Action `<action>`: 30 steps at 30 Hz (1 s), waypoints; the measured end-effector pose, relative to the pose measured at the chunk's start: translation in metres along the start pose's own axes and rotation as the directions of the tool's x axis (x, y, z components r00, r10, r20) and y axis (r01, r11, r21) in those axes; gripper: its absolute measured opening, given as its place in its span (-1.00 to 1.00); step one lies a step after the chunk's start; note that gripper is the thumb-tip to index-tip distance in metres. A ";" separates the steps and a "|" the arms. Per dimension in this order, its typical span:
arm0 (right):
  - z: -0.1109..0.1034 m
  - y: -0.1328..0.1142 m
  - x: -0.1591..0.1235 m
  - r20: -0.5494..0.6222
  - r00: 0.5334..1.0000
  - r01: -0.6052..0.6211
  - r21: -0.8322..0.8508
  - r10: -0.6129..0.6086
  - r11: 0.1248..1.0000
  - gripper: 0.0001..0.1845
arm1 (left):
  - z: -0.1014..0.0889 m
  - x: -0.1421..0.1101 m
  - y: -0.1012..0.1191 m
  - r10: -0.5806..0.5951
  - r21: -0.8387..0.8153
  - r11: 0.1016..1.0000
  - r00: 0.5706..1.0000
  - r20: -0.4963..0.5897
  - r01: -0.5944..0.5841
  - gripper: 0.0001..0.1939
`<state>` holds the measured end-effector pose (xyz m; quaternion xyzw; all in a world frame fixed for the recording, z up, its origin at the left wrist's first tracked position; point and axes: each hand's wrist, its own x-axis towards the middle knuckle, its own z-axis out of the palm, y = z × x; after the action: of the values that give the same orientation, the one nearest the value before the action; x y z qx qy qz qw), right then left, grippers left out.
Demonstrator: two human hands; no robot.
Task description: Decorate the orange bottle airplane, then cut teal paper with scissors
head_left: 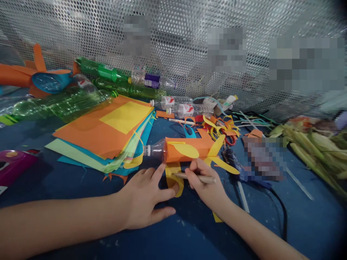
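A clear plastic bottle lies on its side, its body wrapped in orange paper, with yellow paper fins at the tail and a yellow oval on top. Just in front of it is a yellow paper piece, rounded at its near end. My left hand rests with fingers apart, some of them touching this piece. Between the fingers of my right hand is a tan pen, its tip at the yellow piece. I cannot tell whether that piece is joined to the bottle.
A stack of coloured paper lies at left, near green bottles. Scissors and paper scraps are behind the wrapped bottle. A blue glue gun with a black cord lies right, before corn husks. Perforated metal stands behind.
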<state>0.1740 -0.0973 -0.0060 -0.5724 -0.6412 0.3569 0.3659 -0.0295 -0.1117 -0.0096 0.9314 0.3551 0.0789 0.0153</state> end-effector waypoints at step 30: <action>-0.007 0.006 0.006 0.010 1.000 -0.001 0.259 -0.002 0.966 -0.77 | -0.002 0.000 0.001 0.011 0.017 1.000 0.999 -0.038 -0.010 -0.57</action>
<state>0.1823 -0.0903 -0.0070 -0.5179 -0.5910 0.4404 0.4342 -0.0290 -0.1122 -0.0079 0.9316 0.3511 0.0938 0.0002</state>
